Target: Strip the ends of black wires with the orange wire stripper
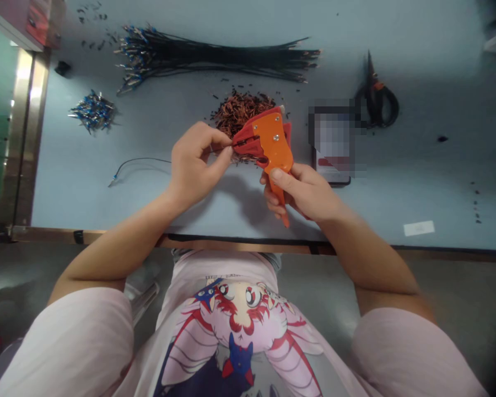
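My left hand (199, 160) pinches a thin black wire (143, 159) between thumb and forefinger. Its near end meets the jaws of an orange and red wire stripper (275, 140); how deep it sits in them is hidden. The wire's other end, with a blue and silver terminal (112, 181), trails left over the table. My right hand (301, 190) is wrapped round the stripper's handles. Beneath the stripper's head lies a heap of copper-coloured and black wire scraps (242, 107), partly covered by the tool.
A long bundle of black wires (223, 58) with blue terminals lies at the back. To the left is a pile of loose blue terminals (93, 112). A phone (332, 146), partly blurred, and black-handled scissors (382, 105) lie to the right. A white label (419, 228) is near the front edge.
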A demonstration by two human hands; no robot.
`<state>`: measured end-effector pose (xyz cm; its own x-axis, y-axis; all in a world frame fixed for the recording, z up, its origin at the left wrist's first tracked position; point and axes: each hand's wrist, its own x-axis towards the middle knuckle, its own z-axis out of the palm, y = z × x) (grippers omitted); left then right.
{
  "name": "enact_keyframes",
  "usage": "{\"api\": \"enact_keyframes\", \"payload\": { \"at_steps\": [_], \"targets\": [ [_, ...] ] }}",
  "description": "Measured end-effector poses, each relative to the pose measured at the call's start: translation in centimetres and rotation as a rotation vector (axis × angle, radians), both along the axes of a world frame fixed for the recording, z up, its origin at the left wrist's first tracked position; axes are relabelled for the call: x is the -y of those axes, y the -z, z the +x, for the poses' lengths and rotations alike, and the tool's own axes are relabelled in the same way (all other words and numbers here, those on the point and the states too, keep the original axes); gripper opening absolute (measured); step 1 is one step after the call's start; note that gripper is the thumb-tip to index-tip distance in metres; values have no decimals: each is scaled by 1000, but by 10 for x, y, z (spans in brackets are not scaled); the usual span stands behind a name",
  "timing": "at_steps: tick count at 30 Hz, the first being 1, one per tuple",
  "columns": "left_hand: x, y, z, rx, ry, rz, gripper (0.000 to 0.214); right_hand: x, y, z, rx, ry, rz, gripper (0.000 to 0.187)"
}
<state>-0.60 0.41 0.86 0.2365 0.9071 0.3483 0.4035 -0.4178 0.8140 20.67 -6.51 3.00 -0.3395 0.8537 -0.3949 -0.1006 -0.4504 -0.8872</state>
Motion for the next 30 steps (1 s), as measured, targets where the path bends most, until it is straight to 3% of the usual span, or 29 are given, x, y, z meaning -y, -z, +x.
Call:
{"api": "enact_keyframes", "payload": {
  "at_steps": [8, 17, 30],
  "targets": [
    [5, -2, 0, -7, 24, 13, 10, 2, 1, -3, 63, 5, 11, 48],
    [1, -5, 1, 44, 16, -19, 16, -1, -5, 5, -16, -4, -25, 51],
    [0, 5, 2, 109, 5, 228, 10, 1, -5, 5, -85, -18, -63, 47]
  ]
}}
